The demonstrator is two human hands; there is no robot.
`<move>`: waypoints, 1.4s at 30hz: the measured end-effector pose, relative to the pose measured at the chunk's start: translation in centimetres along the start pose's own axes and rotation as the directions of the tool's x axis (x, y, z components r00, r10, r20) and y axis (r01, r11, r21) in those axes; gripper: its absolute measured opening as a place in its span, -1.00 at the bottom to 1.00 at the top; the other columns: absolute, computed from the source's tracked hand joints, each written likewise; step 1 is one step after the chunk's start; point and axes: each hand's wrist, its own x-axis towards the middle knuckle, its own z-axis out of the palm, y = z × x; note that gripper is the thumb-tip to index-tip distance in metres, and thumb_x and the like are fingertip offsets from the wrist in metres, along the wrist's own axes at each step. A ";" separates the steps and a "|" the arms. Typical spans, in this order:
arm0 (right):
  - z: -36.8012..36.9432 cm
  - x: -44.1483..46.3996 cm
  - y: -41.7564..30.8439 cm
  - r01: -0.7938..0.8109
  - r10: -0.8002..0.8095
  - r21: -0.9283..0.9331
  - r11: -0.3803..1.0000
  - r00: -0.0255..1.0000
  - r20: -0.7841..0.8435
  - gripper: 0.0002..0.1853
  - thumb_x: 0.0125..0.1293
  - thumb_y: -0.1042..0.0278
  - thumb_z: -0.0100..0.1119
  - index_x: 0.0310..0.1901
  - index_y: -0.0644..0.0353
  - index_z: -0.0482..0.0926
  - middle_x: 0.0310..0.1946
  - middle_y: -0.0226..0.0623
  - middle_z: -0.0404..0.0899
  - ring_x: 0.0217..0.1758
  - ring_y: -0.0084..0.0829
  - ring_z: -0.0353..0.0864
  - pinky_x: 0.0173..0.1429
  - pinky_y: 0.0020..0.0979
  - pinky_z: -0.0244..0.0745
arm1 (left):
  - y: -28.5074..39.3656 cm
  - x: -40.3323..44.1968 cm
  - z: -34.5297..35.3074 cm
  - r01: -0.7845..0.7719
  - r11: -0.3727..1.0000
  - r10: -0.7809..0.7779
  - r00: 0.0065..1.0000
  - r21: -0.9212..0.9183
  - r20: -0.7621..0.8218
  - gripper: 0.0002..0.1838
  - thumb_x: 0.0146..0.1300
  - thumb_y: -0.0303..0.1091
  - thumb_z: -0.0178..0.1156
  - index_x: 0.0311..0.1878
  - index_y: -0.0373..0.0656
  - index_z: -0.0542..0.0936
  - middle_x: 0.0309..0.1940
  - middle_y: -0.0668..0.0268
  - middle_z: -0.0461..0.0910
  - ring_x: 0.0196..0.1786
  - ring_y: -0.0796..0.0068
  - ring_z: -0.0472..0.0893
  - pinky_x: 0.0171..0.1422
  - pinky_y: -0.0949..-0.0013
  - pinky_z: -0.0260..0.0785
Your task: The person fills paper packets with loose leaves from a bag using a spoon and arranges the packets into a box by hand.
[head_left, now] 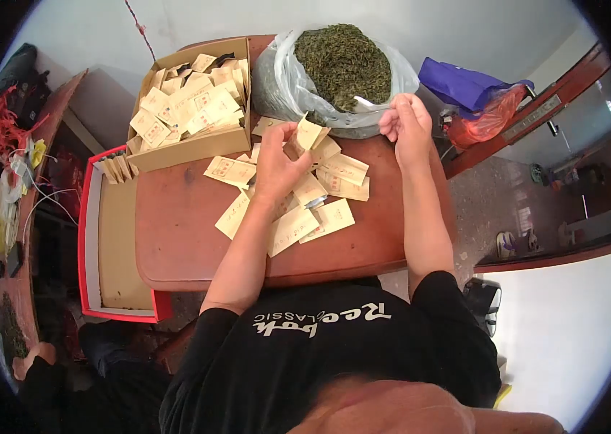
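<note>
My left hand [282, 165] is closed around a small tan paper packet [308, 132], its mouth turned upward. Beneath that hand, several more paper packets [331, 220] lie loosely overlapping on the table. My right hand [408, 124] is raised at the edge of a clear plastic bag [274, 83] heaped with dark green dried leaves [342, 61]. Its fingers are pinched on a white spoon [369, 104] that points left across the leaves; part of the spoon is hidden by the fingers.
A cardboard box [188, 150] full of packets stands on the reddish table [182, 231] at back left. A red-rimmed tray [88, 249] sits beside it. A purple bag [457, 83] hangs at right. Another person's hand [36, 356] shows at lower left.
</note>
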 end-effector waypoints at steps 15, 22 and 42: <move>4.1 -2.7 -5.7 0.728 -0.472 -0.617 0.300 0.675 0.567 -0.89 0.38 0.35 0.12 -0.27 0.17 0.51 -0.50 -0.21 0.60 -0.41 -0.09 0.63 -0.34 -0.14 0.51 | -0.4 0.0 0.0 -0.015 0.999 0.014 1.000 -0.034 -0.016 -0.48 0.02 -0.41 0.40 0.11 -0.21 0.54 -0.03 0.19 0.55 0.05 0.28 0.58 0.17 0.29 0.47; 3.8 -3.6 -4.8 0.802 -0.481 -0.544 0.248 0.589 0.649 -0.92 0.34 0.39 0.17 -0.23 0.19 0.53 -0.43 -0.22 0.62 -0.39 -0.17 0.64 -0.32 -0.18 0.54 | 0.6 -0.2 -0.1 -0.079 0.997 0.080 0.995 0.017 -0.054 -0.47 -0.02 -0.44 0.43 0.09 -0.22 0.56 -0.07 0.21 0.56 0.02 0.32 0.58 0.04 0.33 0.53; -13.2 -11.4 7.7 0.042 0.033 0.180 0.983 0.920 -0.390 -0.79 0.50 0.18 0.04 -0.16 0.17 0.49 -0.56 -0.41 0.45 -0.56 -0.62 0.37 -0.50 -0.59 0.24 | -1.7 -5.1 -25.4 0.016 0.973 -0.146 0.816 -0.230 -0.560 -0.46 0.16 -0.58 0.30 0.23 -0.23 0.41 0.09 0.24 0.53 0.14 0.42 0.58 0.16 0.33 0.54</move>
